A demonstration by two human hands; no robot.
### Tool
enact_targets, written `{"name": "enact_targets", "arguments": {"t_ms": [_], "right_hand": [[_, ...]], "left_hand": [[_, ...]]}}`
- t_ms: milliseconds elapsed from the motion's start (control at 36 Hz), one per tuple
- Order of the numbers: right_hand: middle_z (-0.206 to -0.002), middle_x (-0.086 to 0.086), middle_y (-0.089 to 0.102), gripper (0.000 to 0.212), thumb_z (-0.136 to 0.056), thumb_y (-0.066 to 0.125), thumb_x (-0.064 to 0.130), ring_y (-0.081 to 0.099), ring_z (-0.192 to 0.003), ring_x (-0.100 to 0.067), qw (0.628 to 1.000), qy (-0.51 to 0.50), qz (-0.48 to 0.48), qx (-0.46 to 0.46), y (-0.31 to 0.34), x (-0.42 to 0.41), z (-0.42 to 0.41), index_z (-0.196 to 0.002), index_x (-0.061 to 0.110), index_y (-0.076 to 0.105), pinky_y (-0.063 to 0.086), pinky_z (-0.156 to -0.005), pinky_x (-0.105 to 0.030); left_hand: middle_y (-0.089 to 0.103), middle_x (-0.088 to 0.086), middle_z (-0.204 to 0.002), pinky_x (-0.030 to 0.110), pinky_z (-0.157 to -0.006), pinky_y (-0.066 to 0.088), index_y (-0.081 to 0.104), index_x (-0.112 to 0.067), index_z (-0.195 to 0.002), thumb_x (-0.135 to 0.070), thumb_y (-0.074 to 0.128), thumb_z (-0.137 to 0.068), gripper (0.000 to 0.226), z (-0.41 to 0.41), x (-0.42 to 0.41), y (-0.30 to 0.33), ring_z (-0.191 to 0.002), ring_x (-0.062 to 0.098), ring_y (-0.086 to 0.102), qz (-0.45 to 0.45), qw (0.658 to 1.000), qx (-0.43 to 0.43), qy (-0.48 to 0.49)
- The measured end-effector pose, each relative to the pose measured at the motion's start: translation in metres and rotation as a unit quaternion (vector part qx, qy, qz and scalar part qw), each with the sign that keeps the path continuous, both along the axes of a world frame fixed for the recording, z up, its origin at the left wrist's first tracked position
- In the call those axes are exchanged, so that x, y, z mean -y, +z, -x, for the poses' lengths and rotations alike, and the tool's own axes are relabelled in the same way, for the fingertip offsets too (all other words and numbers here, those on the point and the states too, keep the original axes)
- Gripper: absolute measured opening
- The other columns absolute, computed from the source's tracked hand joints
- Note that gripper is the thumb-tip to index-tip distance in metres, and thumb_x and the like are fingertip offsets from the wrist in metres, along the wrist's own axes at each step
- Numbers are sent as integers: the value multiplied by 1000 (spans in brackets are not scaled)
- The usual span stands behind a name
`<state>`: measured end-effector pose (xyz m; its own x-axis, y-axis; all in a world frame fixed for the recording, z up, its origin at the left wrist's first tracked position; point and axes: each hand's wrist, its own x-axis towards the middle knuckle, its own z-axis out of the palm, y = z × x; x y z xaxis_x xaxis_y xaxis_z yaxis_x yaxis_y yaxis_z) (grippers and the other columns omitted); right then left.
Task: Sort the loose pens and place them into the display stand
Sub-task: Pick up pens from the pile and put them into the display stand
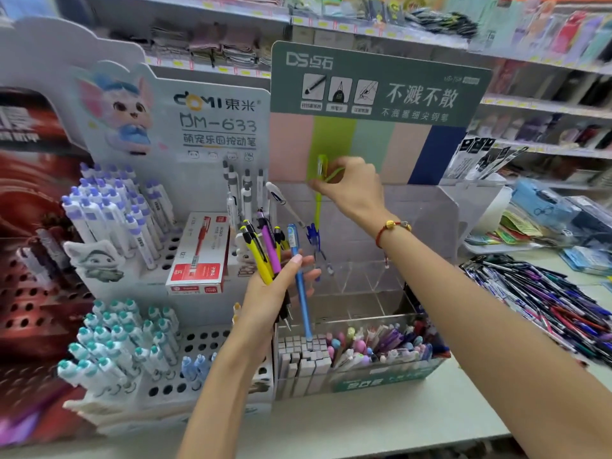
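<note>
Left hand (275, 293) grips a pen bundle (265, 256), tips down; right hand (351, 190) pinches a green pen (319, 200) upright.

Your right hand (351, 190) is pinching a green pen (319, 200) upright at 12 o'clock, over the clear acrylic display stand (427, 220). Your left hand (275, 289) is gripping a bundle of pens (265, 250) at centre: yellow, purple and blue ones, tips pointing down. A heap of loose pens (543, 299) is lying on the counter (364, 422) at 3 o'clock.
</note>
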<state>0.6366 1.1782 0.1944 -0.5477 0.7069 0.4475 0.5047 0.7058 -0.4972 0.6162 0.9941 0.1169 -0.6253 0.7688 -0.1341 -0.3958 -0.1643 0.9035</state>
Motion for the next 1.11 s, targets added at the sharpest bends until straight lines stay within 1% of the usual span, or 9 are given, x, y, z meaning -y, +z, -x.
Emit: {"name": "enact_targets", "arguments": {"t_ms": [250,361,500,611,694,806,861,944,1111], "right_hand": [[-122,-9,63,48,-85,65,16,58,-112,-23,998,24,15,-48,-12,13,-10,-131,8,55,46,-97,-35],[-101,0,65,20,-90,63,24,59,-91,-12,992,6,30,-124,-16,33,-37,-107,14,67,46,-81,-25],[-89,-1,64,33,-85,63,49,54,-79,-9,974,114,191,-28,-20,59,-72,-100,22,76,43,-72,-24],[-80,4,56,25,-81,71,41,44,-65,-2,978,128,161,-27,-28,60,-88,-97,22,75,35,-62,-14],[-79,7,63,10,-86,68,32,53,-66,0,967,111,198,-112,-27,53,-93,-89,23,70,42,-63,-15],[-79,1,69,8,-97,54,20,60,-54,-5,911,52,281,-299,-28,40,-106,-92,18,58,43,-45,-17],[-80,-1,69,11,-101,45,22,63,-53,-6,895,9,278,-349,-30,32,-115,-94,19,53,46,-45,-16],[-82,-5,69,14,-104,37,26,65,-53,-10,877,-26,265,-400,-34,19,-128,-94,23,46,51,-49,-19],[-91,-16,67,11,-105,34,26,66,-57,-16,919,-31,179,-350,-40,-7,-134,-98,28,42,55,-56,-25]], "left_hand": [[75,-1,-98,34,-81,58,61,-13,-111,-18,55,-95,18,-4,-6,1,-93,18,71,-11,1000,2,-15],[75,0,-94,32,-78,58,63,-15,-105,-18,57,-94,13,-7,-9,1,-91,17,72,-10,1000,-11,-25],[74,3,-100,38,-86,56,62,-12,-113,-21,58,-93,23,-13,-11,-3,-95,17,71,7,998,-38,-52],[74,-3,-102,28,-83,55,64,-21,-113,-26,57,-92,23,-20,-11,-5,-98,12,69,10,993,-79,-83],[74,-4,-102,27,-87,53,66,-18,-112,-25,57,-93,22,-20,-13,-7,-100,8,68,24,992,-102,-66],[74,-9,-78,23,-68,58,66,-20,-96,-28,57,-94,13,-18,-14,-10,-72,4,70,67,992,-103,4],[63,-9,-61,19,-54,51,65,-17,-89,-34,56,-93,19,-17,-13,-11,-52,3,58,80,991,-110,18],[45,-12,-49,23,-53,43,64,-15,-86,-45,51,-93,33,-17,-13,-13,-48,6,45,88,989,-114,17],[37,-8,-56,19,-41,34,56,-14,-97,-54,44,-85,43,-20,-21,-10,-43,4,35,35,999,-30,-15]]}}
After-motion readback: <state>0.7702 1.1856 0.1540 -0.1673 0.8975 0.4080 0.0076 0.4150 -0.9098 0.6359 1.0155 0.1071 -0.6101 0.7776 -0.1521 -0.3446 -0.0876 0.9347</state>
